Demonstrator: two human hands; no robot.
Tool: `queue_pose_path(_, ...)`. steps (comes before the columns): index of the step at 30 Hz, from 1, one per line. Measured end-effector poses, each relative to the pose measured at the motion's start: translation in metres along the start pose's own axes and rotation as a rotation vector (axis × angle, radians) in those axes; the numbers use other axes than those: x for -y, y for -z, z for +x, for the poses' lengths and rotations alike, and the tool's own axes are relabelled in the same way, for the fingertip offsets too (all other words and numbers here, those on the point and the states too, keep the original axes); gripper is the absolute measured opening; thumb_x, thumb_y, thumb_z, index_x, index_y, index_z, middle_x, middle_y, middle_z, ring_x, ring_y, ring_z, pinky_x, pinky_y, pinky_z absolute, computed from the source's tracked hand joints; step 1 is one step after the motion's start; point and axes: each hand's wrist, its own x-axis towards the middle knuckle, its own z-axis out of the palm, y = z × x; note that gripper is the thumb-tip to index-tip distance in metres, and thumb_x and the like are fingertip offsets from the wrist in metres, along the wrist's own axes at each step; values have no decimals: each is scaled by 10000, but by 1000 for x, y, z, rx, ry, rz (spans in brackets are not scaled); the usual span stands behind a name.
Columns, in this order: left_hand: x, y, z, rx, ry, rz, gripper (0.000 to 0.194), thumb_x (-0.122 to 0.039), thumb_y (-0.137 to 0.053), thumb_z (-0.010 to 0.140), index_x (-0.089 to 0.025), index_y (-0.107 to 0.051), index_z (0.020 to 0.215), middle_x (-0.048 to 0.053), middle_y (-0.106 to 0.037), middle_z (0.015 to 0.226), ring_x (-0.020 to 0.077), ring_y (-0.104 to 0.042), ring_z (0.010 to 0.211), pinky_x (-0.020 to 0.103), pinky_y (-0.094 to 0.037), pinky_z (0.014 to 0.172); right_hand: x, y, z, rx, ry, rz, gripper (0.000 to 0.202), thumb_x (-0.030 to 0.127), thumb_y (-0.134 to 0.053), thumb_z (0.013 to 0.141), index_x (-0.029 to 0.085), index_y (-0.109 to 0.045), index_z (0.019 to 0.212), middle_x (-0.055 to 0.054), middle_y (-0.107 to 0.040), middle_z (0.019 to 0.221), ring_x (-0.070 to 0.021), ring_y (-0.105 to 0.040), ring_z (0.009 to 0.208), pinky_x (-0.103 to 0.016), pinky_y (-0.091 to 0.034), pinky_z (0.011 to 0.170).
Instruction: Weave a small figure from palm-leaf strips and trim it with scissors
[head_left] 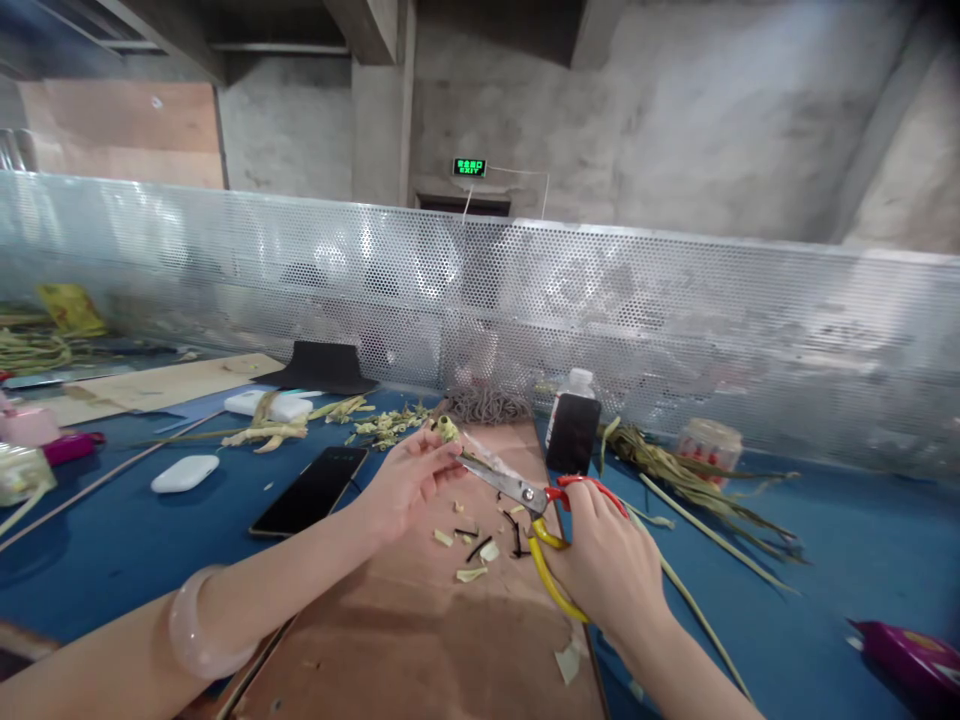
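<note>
My left hand [412,475] pinches a small rolled piece of pale green plant material [445,429] over the far half of a brown board [420,630]. Scissors [517,490] with one red and one yellow handle are held in my right hand [600,550]. Their blades point left and reach my left fingertips, just below the rolled piece; whether they touch it I cannot tell. Several pale scraps [471,575] and dark bits [478,548] lie on the board beneath the scissors.
Left of the board lie a black phone [311,490], a white case [185,473] and small green pieces [390,425]. Behind stand a bottle [580,380] and an upright black phone [573,433]. Dried leaves [667,470] and a clear jar [709,447] sit right, before a perforated metal screen [675,340].
</note>
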Motion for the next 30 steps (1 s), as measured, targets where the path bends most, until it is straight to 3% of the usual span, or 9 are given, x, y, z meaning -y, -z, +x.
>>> queue_pose_path(15,-4,3,2,31,-15,48,322,-157,-798,627,-161,-476,645,15,-702,726,103,-645,659,217,-525,653,-1,-1,0,-72,31,-16,157,321,-502,742,206,-462,842,-48,-651,757,-197,-618,562,-254,-321,463)
queue_pose_path(30,-6,2,1,51,-97,140,352,-187,-801,625,-171,-454,684,22,-707,717,117,-647,662,234,-517,651,0,1,-2,-44,20,-17,134,310,-489,752,207,-444,826,-36,-648,739,-209,-633,554,-254,-312,455)
